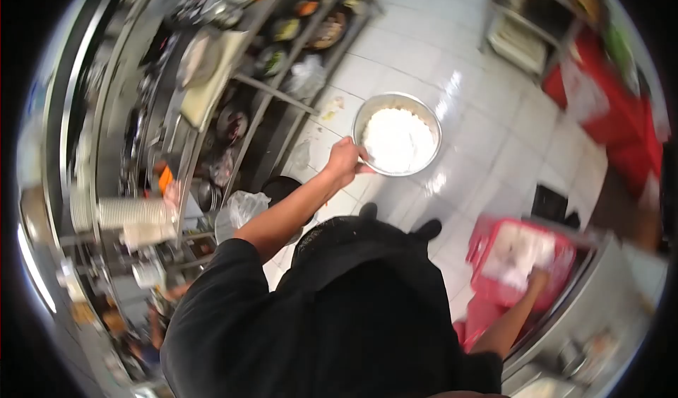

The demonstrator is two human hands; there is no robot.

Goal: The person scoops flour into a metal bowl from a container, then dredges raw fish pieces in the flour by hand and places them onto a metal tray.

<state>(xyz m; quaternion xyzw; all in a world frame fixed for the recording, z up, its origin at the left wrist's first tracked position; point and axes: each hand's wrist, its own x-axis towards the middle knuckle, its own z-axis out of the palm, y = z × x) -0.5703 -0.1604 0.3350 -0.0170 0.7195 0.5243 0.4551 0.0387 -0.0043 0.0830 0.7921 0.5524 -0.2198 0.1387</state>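
My left hand [345, 162] grips the rim of a round metal bowl [436, 122], holding it out over the floor in front of me. A bright white mass [397, 138] fills much of the bowl; glare hides what it is. On my other side, my right hand [538, 279] reaches down into a red plastic bin [487, 292] with loose white contents [512, 250]. The fingers of that hand are small and blurred against the white, so I cannot make out whether they hold anything.
Metal shelving [272, 91] with bowls of food runs along the left. A stack of plates [134, 213] stands on the counter. Below the bowl is white tiled floor [402, 52]. Red containers [600, 108] stand at the upper right, and a steel counter [607, 313] borders the bin.
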